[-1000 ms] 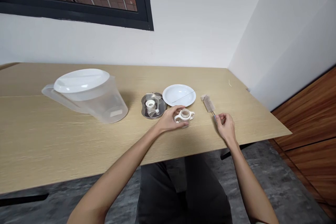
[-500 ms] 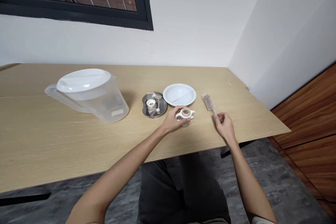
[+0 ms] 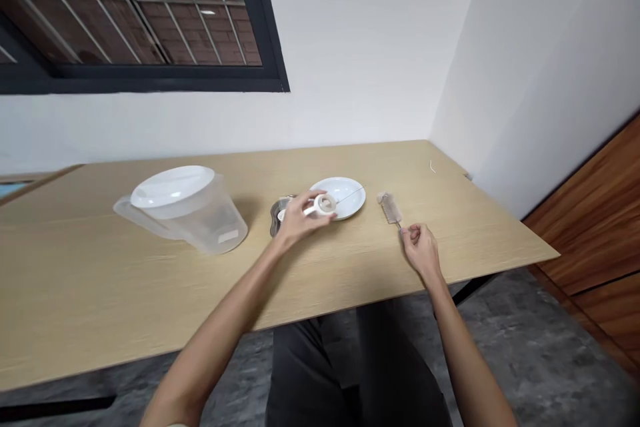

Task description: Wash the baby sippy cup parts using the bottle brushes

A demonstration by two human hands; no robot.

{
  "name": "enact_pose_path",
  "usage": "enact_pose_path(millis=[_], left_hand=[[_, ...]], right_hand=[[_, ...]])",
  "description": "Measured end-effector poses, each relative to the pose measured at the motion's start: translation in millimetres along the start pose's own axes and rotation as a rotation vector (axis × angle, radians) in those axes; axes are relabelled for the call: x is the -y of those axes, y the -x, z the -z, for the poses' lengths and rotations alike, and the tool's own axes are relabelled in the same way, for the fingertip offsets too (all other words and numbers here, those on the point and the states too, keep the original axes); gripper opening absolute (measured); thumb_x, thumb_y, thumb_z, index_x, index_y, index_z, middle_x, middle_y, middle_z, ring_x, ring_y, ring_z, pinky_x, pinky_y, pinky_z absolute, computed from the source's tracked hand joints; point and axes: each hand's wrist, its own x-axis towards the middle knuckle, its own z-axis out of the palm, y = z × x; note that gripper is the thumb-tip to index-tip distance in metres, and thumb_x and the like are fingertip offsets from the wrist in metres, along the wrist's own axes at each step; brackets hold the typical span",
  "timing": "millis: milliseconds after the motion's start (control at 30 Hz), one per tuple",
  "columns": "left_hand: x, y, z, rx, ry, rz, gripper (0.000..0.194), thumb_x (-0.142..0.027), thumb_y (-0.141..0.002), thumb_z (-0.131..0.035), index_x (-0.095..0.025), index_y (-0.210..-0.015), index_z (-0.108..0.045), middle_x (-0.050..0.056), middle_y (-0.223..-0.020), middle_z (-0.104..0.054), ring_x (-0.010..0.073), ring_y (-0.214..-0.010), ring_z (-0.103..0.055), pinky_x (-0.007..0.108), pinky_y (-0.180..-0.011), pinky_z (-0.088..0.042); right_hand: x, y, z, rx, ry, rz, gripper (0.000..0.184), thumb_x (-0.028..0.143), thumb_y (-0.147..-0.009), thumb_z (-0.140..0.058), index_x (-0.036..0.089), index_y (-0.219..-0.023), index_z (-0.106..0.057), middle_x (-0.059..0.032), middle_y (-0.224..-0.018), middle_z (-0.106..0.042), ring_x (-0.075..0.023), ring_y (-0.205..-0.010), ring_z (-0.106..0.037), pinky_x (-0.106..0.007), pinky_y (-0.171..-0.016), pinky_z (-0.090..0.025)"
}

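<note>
Nearest, the right hand [image 3: 421, 250] pinches the handle of the brush [image 3: 390, 208], its grip much as it was half a second ago, bristles pointing away over the tabletop [image 3: 350, 263]. A little farther, the left hand [image 3: 298, 219] grasps the white handled cup [image 3: 326, 204], which has shifted leftward and tipped, and now overlaps the metal tray [image 3: 273, 223] and white dish [image 3: 342, 183] beyond. That probably means a pause in brushing, cup and brush being well apart.
</note>
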Motion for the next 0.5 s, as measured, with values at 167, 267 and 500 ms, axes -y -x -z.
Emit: enact_pose_path(millis=[167, 267, 500], left_hand=[[-8.5, -71.5, 22.1, 0.409, -0.718, -0.433, 0.031, -0.018, -0.075, -0.067, -0.017, -0.106, -0.067, 0.016, -0.106, -0.068, 0.0312, -0.101, -0.06, 0.044, -0.087, -0.043], [-14.0, -96.2, 7.2, 0.651, -1.004, -0.613, 0.024, -0.003, -0.081, -0.051, -0.016, -0.09, -0.069, 0.017, -0.094, -0.068, 0.0282, -0.093, -0.059, 0.041, -0.08, -0.04], [-7.9, -116.6, -17.9, 0.733, -1.077, -0.634, 0.023, -0.002, -0.077, -0.051, -0.016, -0.08, -0.069, 0.018, -0.089, -0.067, 0.0277, -0.09, -0.057, 0.041, -0.074, -0.037]], right_hand=[[-1.4, 0.6, -1.2, 0.008, -0.001, 0.035, 0.032, 0.049, -0.09, -0.048, 0.019, -0.098, -0.054, -0.0051, -0.077, -0.059, -0.0247, -0.081, -0.06, -0.038, -0.079, -0.046], [-2.4, 0.5, -2.0, 0.032, 0.015, 0.053, 0.031, 0.047, -0.091, -0.047, 0.018, -0.099, -0.054, -0.0056, -0.077, -0.059, -0.0258, -0.083, -0.059, -0.038, -0.08, -0.045], [-5.4, 0.9, -5.0, 0.025, 0.035, 0.085, 0.026, 0.041, -0.091, -0.047, 0.018, -0.101, -0.055, -0.0082, -0.083, -0.062, -0.026, -0.085, -0.059, -0.037, -0.08, -0.044]])
